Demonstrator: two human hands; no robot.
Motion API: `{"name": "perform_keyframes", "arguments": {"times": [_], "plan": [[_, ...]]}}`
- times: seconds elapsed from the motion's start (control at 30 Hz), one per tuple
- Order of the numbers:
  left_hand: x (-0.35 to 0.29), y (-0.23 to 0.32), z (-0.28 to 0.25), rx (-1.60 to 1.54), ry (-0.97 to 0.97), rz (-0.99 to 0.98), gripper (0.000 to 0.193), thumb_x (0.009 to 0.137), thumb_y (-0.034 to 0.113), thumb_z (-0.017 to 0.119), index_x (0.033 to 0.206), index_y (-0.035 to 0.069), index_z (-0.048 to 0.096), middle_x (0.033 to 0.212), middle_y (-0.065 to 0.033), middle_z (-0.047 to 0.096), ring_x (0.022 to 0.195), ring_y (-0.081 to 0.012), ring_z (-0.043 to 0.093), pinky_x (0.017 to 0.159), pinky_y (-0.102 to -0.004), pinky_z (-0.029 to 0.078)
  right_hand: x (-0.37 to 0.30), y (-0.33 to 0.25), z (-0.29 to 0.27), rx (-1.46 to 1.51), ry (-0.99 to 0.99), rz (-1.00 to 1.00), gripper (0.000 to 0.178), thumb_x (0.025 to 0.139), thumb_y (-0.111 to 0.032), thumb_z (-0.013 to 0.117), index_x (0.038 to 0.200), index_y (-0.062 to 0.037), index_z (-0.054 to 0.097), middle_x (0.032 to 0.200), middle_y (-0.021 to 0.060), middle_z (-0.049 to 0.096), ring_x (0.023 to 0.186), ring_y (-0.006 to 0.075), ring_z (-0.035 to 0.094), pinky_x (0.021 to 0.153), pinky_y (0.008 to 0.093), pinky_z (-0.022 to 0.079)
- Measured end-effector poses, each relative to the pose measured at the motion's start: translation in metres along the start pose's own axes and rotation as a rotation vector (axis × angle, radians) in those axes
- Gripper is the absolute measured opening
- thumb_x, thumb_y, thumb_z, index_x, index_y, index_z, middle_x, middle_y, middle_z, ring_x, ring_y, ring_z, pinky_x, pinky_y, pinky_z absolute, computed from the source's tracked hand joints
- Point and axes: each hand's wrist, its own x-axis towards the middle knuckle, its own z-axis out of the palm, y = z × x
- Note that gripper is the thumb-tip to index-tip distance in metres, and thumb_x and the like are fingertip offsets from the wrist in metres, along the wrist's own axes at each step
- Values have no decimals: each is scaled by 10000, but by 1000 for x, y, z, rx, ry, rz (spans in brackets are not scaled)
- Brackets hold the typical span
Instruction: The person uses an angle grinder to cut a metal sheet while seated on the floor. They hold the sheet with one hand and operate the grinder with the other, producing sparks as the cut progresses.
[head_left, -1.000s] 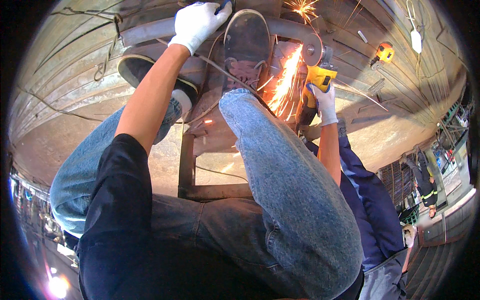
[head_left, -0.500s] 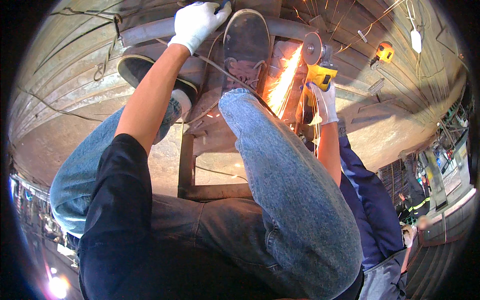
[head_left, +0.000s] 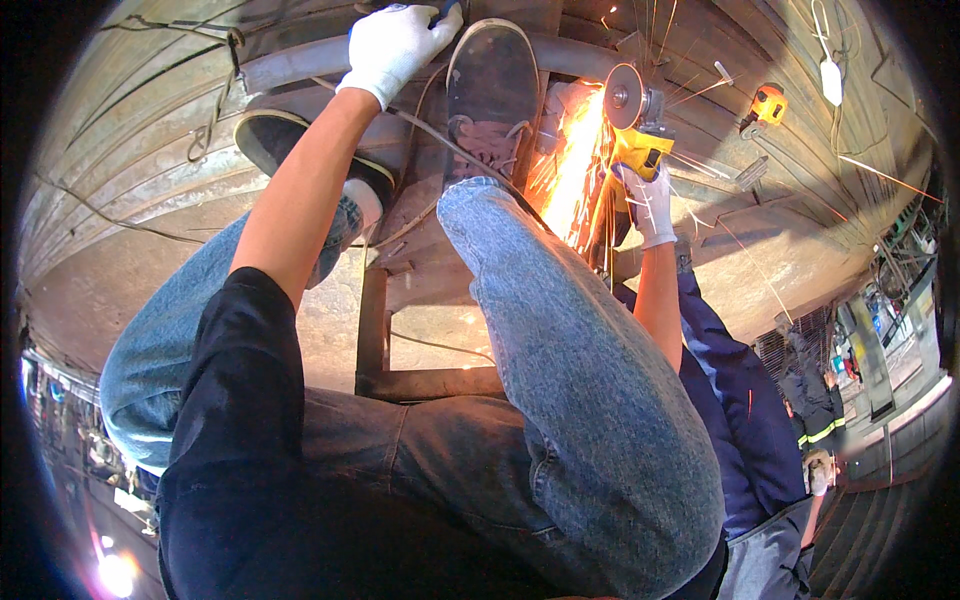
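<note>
My right hand [head_left: 648,205], in a white glove, is wrapped round a yellow angle grinder [head_left: 640,153]. Its disc [head_left: 624,96] faces left, and bright sparks [head_left: 577,170] stream down from it between my shoe and the tool. Where the disc meets the metal is hidden by glare. At the top, left of my raised shoe [head_left: 492,75], is my gloved left hand [head_left: 392,48]. Its thumb and fingers close about something dark at the picture's edge that I cannot make out; some fingers are hidden. A cable [head_left: 440,140] runs below that hand toward my right knee.
A yellow and black tool, perhaps a tape measure [head_left: 768,104], lies right of the grinder. Near it hangs a white tag [head_left: 831,82]. A rectangular metal frame [head_left: 430,384] lies below my legs. Close on my right is another person in navy [head_left: 735,400]; farther off stands someone else [head_left: 815,410].
The spark stream has grown denser and brighter, with more sparks flying right. My hands and the grinder hold nearly the same place. The distant person at right has shifted slightly.
</note>
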Motion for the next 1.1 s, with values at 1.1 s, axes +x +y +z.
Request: {"name": "perform_keyframes", "arguments": {"times": [1.1], "plan": [[-1, -2, 2, 48, -20, 18, 438, 964, 535, 544, 874, 189, 799, 739, -129, 730, 711, -333, 718, 642, -441, 563, -1, -7, 3, 40, 2, -69, 454, 806, -58, 837, 1210, -45, 631, 1074, 43, 713, 905, 150, 698, 811, 296, 564]]}}
